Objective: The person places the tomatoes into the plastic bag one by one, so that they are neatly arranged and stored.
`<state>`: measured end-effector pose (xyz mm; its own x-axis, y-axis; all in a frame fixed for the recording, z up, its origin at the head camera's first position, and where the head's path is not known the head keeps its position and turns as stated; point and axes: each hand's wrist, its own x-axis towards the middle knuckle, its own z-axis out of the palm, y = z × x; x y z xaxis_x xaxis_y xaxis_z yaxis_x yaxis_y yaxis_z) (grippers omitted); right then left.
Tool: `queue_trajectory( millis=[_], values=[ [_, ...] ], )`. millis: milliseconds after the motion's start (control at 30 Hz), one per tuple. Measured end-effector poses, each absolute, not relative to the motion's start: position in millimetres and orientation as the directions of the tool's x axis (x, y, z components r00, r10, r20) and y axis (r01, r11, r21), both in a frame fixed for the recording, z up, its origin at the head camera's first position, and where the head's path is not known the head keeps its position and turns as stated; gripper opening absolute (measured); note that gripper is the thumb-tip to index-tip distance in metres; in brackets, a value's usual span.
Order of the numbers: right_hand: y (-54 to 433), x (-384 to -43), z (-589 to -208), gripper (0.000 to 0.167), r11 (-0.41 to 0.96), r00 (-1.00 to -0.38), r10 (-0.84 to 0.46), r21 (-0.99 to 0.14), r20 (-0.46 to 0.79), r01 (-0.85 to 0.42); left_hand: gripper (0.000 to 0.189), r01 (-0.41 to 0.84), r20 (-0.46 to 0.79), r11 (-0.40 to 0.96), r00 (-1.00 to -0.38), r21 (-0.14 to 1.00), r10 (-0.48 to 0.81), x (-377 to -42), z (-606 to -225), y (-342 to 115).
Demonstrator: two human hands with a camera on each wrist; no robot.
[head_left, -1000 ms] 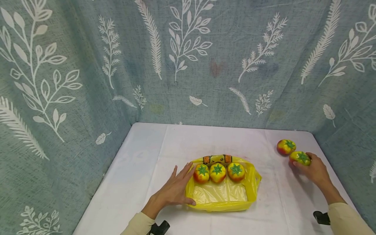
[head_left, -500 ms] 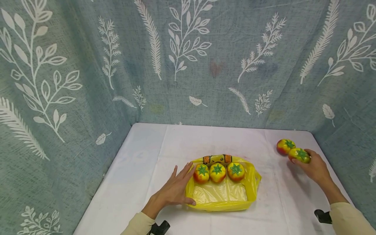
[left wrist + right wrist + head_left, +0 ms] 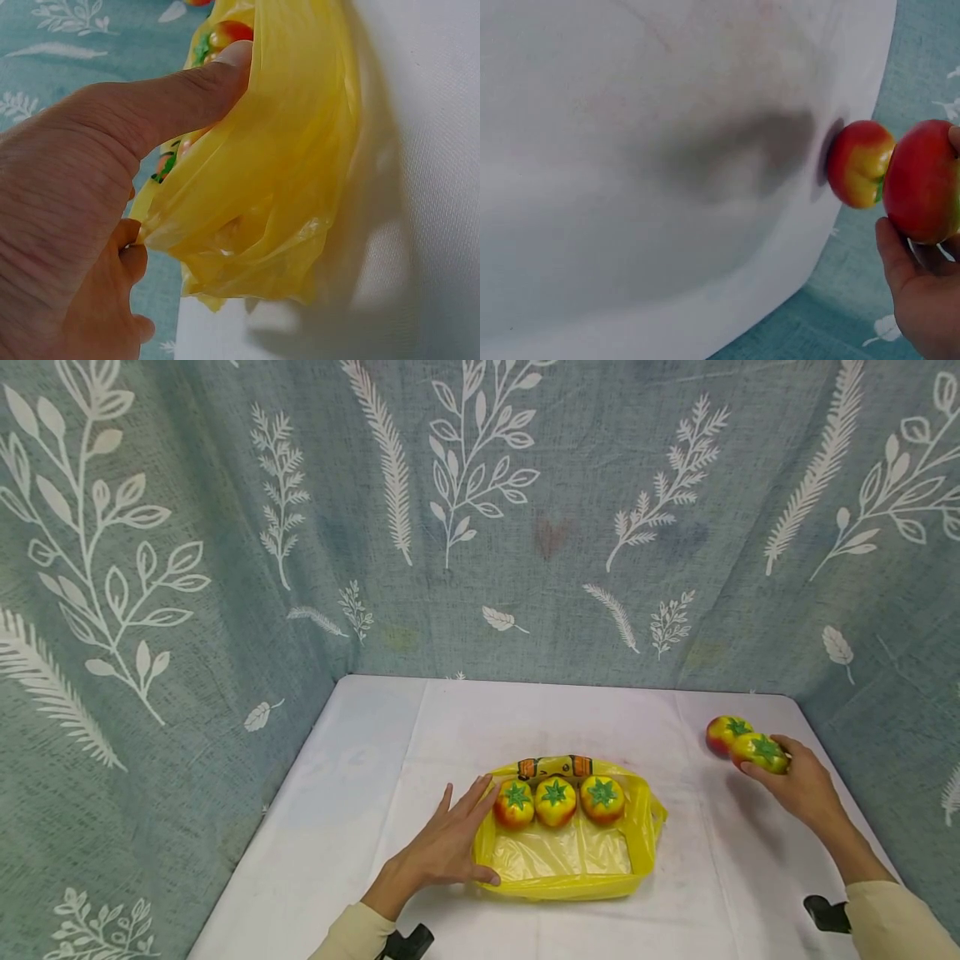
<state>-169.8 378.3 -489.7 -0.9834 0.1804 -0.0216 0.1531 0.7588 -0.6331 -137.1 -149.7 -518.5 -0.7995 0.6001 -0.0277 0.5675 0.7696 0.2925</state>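
Observation:
My right hand (image 3: 806,789) grips a red-and-yellow toy fruit (image 3: 760,753) with a green star-shaped top, thumb on one side and fingers on the other. A second toy fruit (image 3: 861,164) like it rests on the table beside the held one. At the left end of a yellow plastic bag (image 3: 570,887), my left hand (image 3: 442,843) is spread. Its thumb (image 3: 202,97) reaches inside the rim in the left wrist view, and its outstretched fingers lie along the bag's left side. Inside the bag, three matching toy fruits (image 3: 556,802) stand in a row along the far side.
A white-covered table (image 3: 360,760) carries everything. Patterned blue-green curtains (image 3: 480,635) enclose its back and sides. A black wrist device (image 3: 827,913) sits by the right sleeve, and another black device (image 3: 408,942) by the left.
The held fruit has moved slightly up and left with my right hand, and now partly overlaps the fruit behind it. My left hand and the bag have stayed put.

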Motion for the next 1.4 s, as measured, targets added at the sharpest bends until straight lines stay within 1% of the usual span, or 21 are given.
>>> queue_trajectory(
  millis=[367, 633, 867, 967, 1133, 1233, 1400],
  values=[
    [355.5, -167.8, -471.7, 0.079, 0.787, -0.992, 0.075, -0.617, 0.099, -0.002, 0.131, 0.567, -0.021, 0.768, -0.8, 0.298, 0.599, -136.1, -519.3, -149.9],
    [330.9, -167.4, -458.1, 0.077, 0.759, -0.99, 0.002, -0.646, 0.138, -0.088, 0.131, 0.579, 0.0, 0.761, -0.796, 0.292, 0.605, -136.0, -519.9, -150.5],
    [310.8, -166.6, -447.3, 0.072, 0.751, -0.977, -0.099, -0.63, 0.188, -0.197, 0.131, 0.593, 0.019, 0.752, -0.789, 0.288, 0.614, -136.0, -520.1, -151.1],
    [301.0, -165.4, -442.2, 0.071, 0.743, -0.972, -0.134, -0.63, 0.192, -0.227, 0.131, 0.587, 0.01, 0.756, -0.792, 0.29, 0.611, -136.1, -520.3, -150.9],
    [283.3, -166.6, -434.4, 0.073, 0.722, -0.97, -0.189, -0.647, 0.153, -0.243, 0.132, 0.579, -0.003, 0.763, -0.796, 0.288, 0.605, -135.9, -519.5, -150.5],
    [272.3, -168.7, -432.7, 0.073, 0.717, -0.966, -0.222, -0.649, 0.132, -0.254, 0.132, 0.574, -0.01, 0.765, -0.798, 0.292, 0.603, -135.8, -519.2, -150.5],
    [253.7, -171.2, -434.0, 0.07, 0.709, -0.953, -0.271, -0.642, 0.134, -0.292, 0.132, 0.57, -0.016, 0.765, -0.799, 0.298, 0.601, -136.0, -518.4, -150.3]
  ],
)
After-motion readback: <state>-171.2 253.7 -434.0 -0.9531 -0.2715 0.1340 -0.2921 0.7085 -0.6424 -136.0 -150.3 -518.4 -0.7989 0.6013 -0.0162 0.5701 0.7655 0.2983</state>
